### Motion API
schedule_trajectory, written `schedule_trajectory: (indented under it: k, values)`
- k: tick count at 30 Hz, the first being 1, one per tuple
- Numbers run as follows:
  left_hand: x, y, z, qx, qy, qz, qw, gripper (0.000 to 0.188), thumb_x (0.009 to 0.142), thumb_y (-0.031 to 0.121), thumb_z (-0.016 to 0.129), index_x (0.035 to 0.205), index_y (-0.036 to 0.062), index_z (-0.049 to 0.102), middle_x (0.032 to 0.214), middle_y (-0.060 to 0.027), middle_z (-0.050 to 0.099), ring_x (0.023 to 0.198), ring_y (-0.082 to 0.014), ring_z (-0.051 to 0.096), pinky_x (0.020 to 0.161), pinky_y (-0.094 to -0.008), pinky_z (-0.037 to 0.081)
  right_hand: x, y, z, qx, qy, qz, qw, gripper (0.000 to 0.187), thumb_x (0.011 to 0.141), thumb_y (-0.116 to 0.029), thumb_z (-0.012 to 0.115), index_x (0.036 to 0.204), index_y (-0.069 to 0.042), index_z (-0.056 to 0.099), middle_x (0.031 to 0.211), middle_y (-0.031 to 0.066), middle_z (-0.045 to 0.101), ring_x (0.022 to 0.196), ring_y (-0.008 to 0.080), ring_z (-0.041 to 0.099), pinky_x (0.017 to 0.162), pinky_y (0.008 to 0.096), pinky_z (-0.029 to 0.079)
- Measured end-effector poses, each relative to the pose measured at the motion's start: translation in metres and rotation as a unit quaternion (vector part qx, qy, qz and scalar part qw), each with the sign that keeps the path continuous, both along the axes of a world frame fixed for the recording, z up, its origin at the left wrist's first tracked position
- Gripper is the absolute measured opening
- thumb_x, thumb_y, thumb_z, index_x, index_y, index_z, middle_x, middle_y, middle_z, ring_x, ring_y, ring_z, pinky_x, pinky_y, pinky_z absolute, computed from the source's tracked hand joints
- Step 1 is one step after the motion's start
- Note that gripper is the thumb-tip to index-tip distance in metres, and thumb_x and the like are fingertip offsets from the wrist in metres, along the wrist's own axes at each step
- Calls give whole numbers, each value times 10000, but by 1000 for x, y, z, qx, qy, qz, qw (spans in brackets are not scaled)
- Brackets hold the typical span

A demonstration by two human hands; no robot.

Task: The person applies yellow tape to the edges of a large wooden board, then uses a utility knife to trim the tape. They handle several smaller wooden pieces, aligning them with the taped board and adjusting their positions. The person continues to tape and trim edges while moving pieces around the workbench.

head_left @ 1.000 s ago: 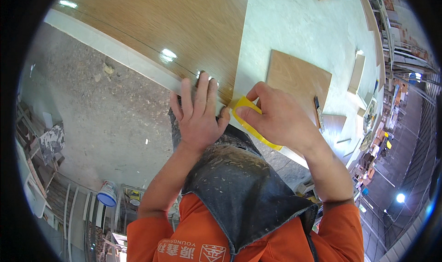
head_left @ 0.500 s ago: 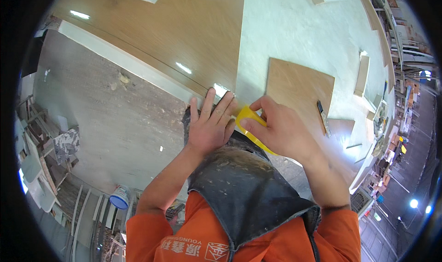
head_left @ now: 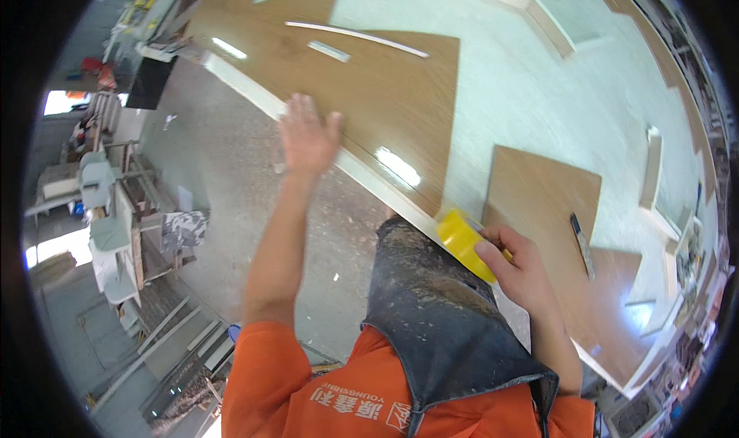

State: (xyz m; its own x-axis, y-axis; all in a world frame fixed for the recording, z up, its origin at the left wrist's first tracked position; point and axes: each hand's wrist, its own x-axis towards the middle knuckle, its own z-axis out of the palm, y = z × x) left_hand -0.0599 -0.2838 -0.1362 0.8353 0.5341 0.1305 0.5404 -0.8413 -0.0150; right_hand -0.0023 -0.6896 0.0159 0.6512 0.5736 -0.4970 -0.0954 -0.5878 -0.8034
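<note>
My left hand (head_left: 309, 139) lies open, fingers stretched forward, over the near edge of a brown wood-look panel (head_left: 369, 84); motion blurs it slightly. In my right hand (head_left: 519, 265) is a roll of yellow tape (head_left: 463, 242), held between thumb and fingers just off the panel's near right corner. Shiny clear patches (head_left: 398, 166) show along the panel's near edge. Whether a strip runs from the roll to the panel cannot be made out. A dark apron (head_left: 454, 315) hangs against the table edge.
A smaller brown board (head_left: 539, 184) lies on the pale tabletop (head_left: 473, 122), with a utility knife (head_left: 581, 245) on the brown surface beside it. Two thin light strips, one a long strip (head_left: 358, 38), rest on the panel. Pale wooden pieces (head_left: 653, 180) stand farther right.
My left hand has slid leftward along the panel edge, away from the right hand. The tape roll, still in my right hand, is tilted differently. The view has shifted left.
</note>
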Motion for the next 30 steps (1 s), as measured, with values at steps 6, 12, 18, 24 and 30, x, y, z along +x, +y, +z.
schedule_trajectory:
  k: [6, 12, 18, 24, 30]
  values:
    - [21, -61, 18, -76, 23, -18, 997, 882, 1032, 577, 376, 1553, -121, 239, 1644, -302, 195, 1555, -427, 108, 1259, -538, 93, -2, -7, -1, 39, 36, -49, 997, 294, 964, -240, 686, 1079, 30, 678, 835, 99, 673, 765, 139, 598, 714, 297, 493]
    - [52, 66, 3, -49, -4, 108, 993, 888, 1034, 610, 329, 1565, -95, 240, 1660, -265, 192, 1560, -399, 125, 1257, -534, 110, -1, -2, 0, 28, 24, -38, 999, 233, 944, -179, 683, 1023, 41, 679, 824, 105, 659, 753, 147, 592, 700, 296, 487]
    - [89, 204, -8, -33, 16, 171, 985, 895, 1032, 645, 273, 1579, -63, 236, 1666, -249, 196, 1557, -393, 150, 1249, -537, 149, -8, -21, -5, -26, 17, -64, 997, 272, 863, -191, 711, 999, 43, 689, 895, 176, 680, 862, 312, 647, 791, 384, 495]
    - [111, 302, -26, 13, 37, 216, 976, 931, 1016, 689, 254, 1563, -64, 270, 1655, -259, 213, 1550, -391, 168, 1227, -559, 199, -10, -16, 7, -22, -5, -85, 996, 292, 843, -184, 710, 1025, 45, 700, 956, 187, 693, 899, 329, 656, 818, 401, 500]
    - [77, 191, -29, -31, -18, 122, 992, 895, 1029, 638, 336, 1561, -78, 265, 1654, -288, 183, 1555, -404, 141, 1235, -567, 170, 1, -16, 9, -39, -29, -14, 999, 321, 889, -255, 718, 1053, 20, 706, 982, 202, 698, 915, 374, 656, 841, 425, 511]
